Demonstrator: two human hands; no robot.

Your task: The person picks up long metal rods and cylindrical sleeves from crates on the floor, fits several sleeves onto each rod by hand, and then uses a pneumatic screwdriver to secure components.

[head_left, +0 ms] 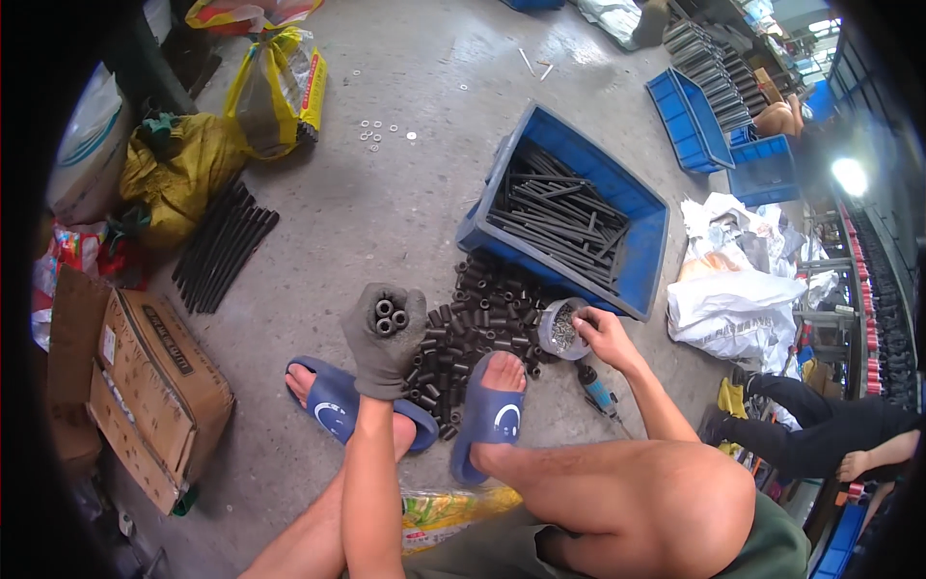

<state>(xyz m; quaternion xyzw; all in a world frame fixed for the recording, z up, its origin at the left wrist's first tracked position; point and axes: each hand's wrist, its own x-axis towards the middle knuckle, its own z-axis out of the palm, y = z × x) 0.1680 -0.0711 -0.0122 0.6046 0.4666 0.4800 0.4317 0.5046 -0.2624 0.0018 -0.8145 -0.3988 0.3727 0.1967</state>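
My left hand [386, 343], in a grey work glove, is closed around several short black tubes [385, 317], their open ends facing up. Bare, my right hand [600, 333] is at the near right rim of a small clear tub [559, 331] of tiny metal pieces, perhaps screws. Its thumb and fingers are pinched together; what they hold, if anything, is too small to make out. Between my hands, a pile of short black tubes [482, 318] lies on the floor around my sandalled feet. A blue power screwdriver [598, 391] with a cable rests just below my right hand.
Beyond the pile stands a blue crate [651, 232] of long black rods. At left are a cardboard box [169, 386], a bundle of black rods [227, 246] and yellow sacks [183, 159]. White sacks [733, 289] lie at right, near another person's dark-clothed legs [820, 420].
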